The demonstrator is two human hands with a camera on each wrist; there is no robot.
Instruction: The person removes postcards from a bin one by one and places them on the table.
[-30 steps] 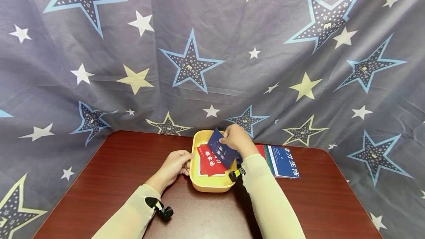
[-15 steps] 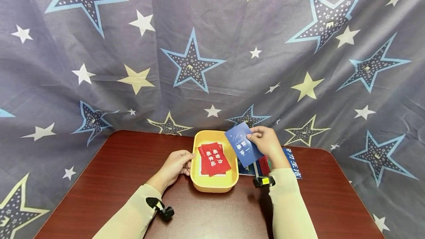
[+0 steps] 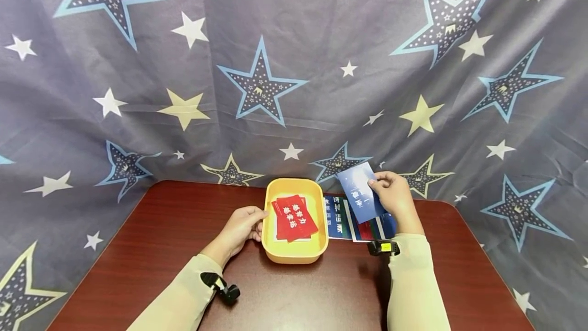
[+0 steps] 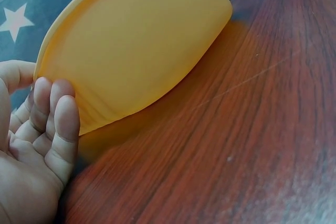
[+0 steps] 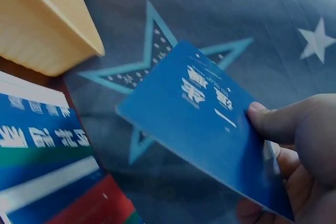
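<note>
My left hand holds the left rim of a yellow plastic basket; in the left wrist view the thumb goes over the edge and the fingertips lie against the outer wall. Inside the basket, red cards with white lettering lie on a white piece. A blue card with white characters is pinched by my right hand, thumb on its printed face. The card is raised and tilted, overlapping the row of cards on the table. In the right wrist view, the curtain shows behind the blue card.
Blue, green, red and white cards overlap in a row right of the basket. The reddish-brown wooden table ends at a star-patterned curtain behind. A black camera is strapped to each wrist.
My right hand has lifted the blue card out of the basket and carried it right, over the row of cards. The left hand stays on the basket's rim.
</note>
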